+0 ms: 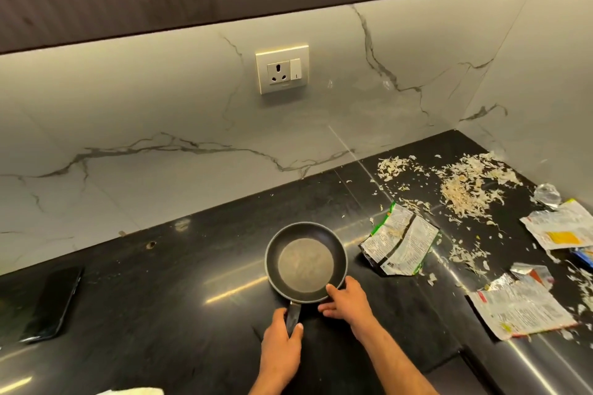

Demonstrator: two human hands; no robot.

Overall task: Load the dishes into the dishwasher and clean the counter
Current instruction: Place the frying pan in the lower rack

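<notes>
1. Small black frying pan (pixel 306 263) flat on the black worktop (pixel 192 282), lower centre of frame; pale grey disc inside the pan base, handle pointing toward the bottom edge.
2. Left hand (pixel 284 343): grip clenched round the pan handle, thumb lying along its right side.
3. Right hand (pixel 345 298): grip grasping the pan rim at its lower right, thumb over the rim edge, fingers underneath or alongside.
4. Both forearms entering from the bottom edge of the frame.
5. Torn green-and-silver packet (pixel 398 244) just right of the pan, not touching it.
6. Heap of pale shredded peelings (pixel 465 189) in the right part of the frame, flakes scattered around it across the worktop.
7. More torn wrappers at right: one at lower right (pixel 519 308), one near the right edge (pixel 561 228); crumpled clear scrap (pixel 547 196) above the latter.
8. Dark phone (pixel 53 305) lying flat at lower left, well apart from the pan.
9. Wall socket with switch (pixel 282 69) on the marble backsplash, upper centre.
</notes>
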